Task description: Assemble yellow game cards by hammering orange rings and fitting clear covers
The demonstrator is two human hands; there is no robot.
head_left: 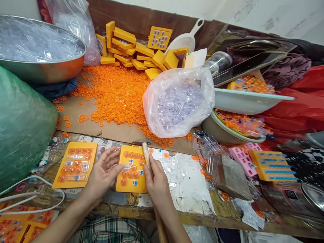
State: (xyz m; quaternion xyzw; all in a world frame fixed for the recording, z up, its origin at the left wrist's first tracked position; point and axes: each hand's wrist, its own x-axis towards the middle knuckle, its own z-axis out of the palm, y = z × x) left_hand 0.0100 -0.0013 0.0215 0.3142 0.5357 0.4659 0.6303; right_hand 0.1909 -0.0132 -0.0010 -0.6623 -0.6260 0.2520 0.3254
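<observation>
Yellow tray [129,188] w/ orange rings [124,182], left hand [103,174] spread alongside, right hand [157,184] grips prob. hammer handle [146,154]

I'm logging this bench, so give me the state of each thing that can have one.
Middle tray, partly filled with orange rings.
Left tray, loaded, lying flat.
Clear bag, open, full.
Steel bowl, full of clear pieces.
Left hand, open, fingers on middle tray.
Right hand, shut on wooden handle.
</observation>
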